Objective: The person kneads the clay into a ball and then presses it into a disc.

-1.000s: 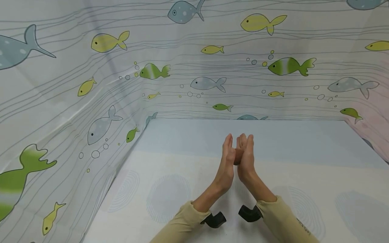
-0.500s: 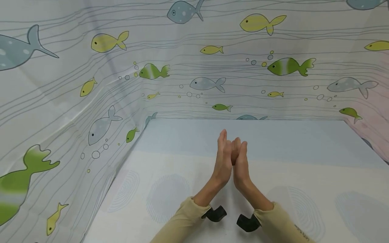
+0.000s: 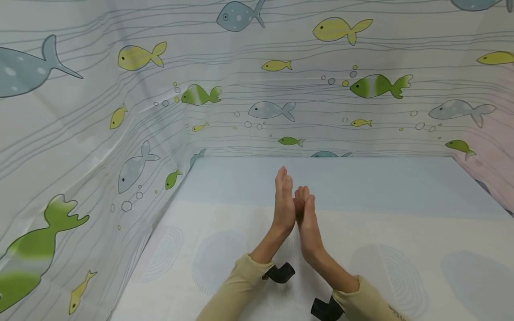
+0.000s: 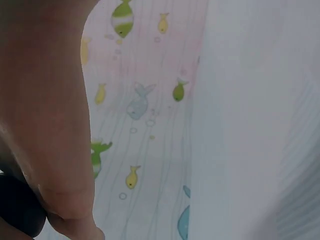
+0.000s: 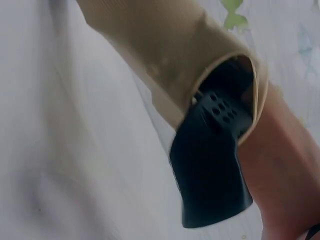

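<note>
In the head view, both hands stand upright over the table with palms facing each other. My left hand [image 3: 284, 203] has straight fingers and sits slightly farther forward. Lower and nearer, my right hand [image 3: 309, 225] also has extended fingers, its palm against or close to the left one. A dark rounded lump [image 4: 21, 206] shows at the lower left of the left wrist view, between the hands; its kind cannot be told. From the head view it is mostly hidden by the palms. The right wrist view mainly holds the forearm, with the hand running off the lower right corner.
A white and pale blue table surface [image 3: 225, 187] lies under the hands. Fish-printed sheets [image 3: 241, 80] rise at the back and left, with a pinkish part at right. Black angled wrist mounts [image 3: 281, 273] stick out from the beige sleeves [image 3: 238, 287].
Both hands have shifted left. The left has slid forward while the right has drawn back toward the body, so the palms are now offset. The gap between them has narrowed.
</note>
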Action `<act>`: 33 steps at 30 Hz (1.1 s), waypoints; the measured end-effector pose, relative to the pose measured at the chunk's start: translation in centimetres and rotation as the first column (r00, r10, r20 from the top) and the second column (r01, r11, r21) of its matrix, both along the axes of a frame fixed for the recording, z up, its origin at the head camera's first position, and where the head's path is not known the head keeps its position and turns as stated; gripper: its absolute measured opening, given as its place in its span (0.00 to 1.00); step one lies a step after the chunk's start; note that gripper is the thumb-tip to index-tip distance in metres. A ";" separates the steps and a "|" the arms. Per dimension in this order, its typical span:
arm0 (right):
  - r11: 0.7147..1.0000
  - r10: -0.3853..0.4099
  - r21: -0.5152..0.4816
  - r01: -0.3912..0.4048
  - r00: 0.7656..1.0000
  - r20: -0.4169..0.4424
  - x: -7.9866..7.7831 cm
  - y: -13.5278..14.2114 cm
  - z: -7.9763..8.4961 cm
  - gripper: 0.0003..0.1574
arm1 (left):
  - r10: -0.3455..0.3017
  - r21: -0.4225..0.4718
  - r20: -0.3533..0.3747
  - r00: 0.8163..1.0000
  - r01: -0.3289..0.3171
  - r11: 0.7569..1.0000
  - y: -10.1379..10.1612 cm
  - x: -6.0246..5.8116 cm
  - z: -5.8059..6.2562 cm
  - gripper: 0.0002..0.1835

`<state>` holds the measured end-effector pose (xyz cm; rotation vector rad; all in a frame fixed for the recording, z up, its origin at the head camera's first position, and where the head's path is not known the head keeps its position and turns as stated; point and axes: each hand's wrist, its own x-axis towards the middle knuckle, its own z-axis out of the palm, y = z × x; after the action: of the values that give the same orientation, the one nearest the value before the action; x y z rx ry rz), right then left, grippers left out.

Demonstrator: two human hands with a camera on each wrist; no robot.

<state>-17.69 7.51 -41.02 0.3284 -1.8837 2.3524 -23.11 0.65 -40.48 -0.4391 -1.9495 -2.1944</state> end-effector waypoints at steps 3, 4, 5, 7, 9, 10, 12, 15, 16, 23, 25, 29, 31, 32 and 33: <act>1.000 0.011 0.000 -0.011 1.000 0.013 0.6 -0.1 0.2 0.47 | 0.019 -0.002 -0.005 1.000 -0.019 1.000 -0.4 -0.4 0.1 0.37; 1.000 0.015 0.001 -0.015 1.000 0.014 0.8 -0.2 0.3 0.47 | 0.025 -0.001 -0.005 1.000 -0.025 1.000 -0.5 -0.5 0.1 0.37; 1.000 0.021 -0.001 -0.021 1.000 0.014 0.9 -0.2 0.3 0.47 | 0.030 0.004 -0.003 1.000 -0.030 1.000 -0.5 -0.6 0.1 0.37; 0.999 0.033 -0.002 -0.033 0.999 0.009 1.2 -0.3 0.4 0.47 | 0.042 0.005 -0.002 0.999 -0.042 0.999 -0.7 -0.8 0.1 0.37; 0.999 0.040 0.001 -0.040 0.999 0.008 1.4 -0.3 0.5 0.48 | 0.055 0.008 0.010 0.998 -0.055 0.998 -0.9 -1.0 0.2 0.37; 0.999 0.043 0.001 -0.043 0.999 0.011 1.6 -0.3 0.6 0.48 | 0.059 0.007 0.016 0.998 -0.059 0.998 -1.0 -1.0 0.2 0.37; 0.999 0.048 0.001 -0.048 0.999 0.007 1.8 -0.4 0.7 0.48 | 0.066 0.004 0.024 0.998 -0.066 0.998 -1.2 -1.1 0.3 0.37; 0.999 0.053 0.004 -0.053 0.999 -0.006 2.2 -0.5 1.0 0.48 | 0.058 0.007 0.036 0.998 -0.059 0.998 -1.4 -1.1 0.4 0.37; 0.999 0.054 0.002 -0.054 0.998 -0.011 2.3 -0.6 1.1 0.48 | 0.053 0.010 0.034 0.998 -0.053 0.999 -1.5 -1.1 0.4 0.37; 0.998 0.057 -0.006 -0.057 0.997 -0.054 2.8 -0.8 1.9 0.48 | -0.002 0.016 0.025 1.000 0.001 1.000 -1.8 -1.1 -0.2 0.36; 0.999 0.039 -0.011 -0.040 0.997 -0.064 2.6 -0.9 2.1 0.49 | -0.030 0.033 0.020 0.999 0.029 0.999 -1.7 -0.9 -0.5 0.36; 0.997 -0.038 -0.065 0.036 0.999 -0.030 1.4 -0.7 2.2 0.44 | -0.090 0.029 0.015 0.996 0.090 0.996 -0.9 -0.1 -1.1 0.36; 0.992 -0.069 -0.098 0.073 0.997 0.038 0.8 -0.4 2.1 0.44 | -0.118 0.007 0.003 0.993 0.118 0.993 -0.3 0.5 -1.2 0.37; 0.990 -0.079 -0.114 0.087 0.994 0.071 0.5 -0.2 2.1 0.46 | -0.129 -0.009 0.001 0.992 0.129 0.992 0.0 0.7 -1.3 0.37; 0.988 -0.090 -0.118 0.101 0.991 0.098 0.3 0.0 2.0 0.48 | -0.138 -0.021 -0.007 0.990 0.138 0.990 0.3 1.0 -1.4 0.38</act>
<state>-17.43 7.55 -39.02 0.1163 -1.7392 2.4441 -22.12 0.91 -41.86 -0.6029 -1.9948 -2.2520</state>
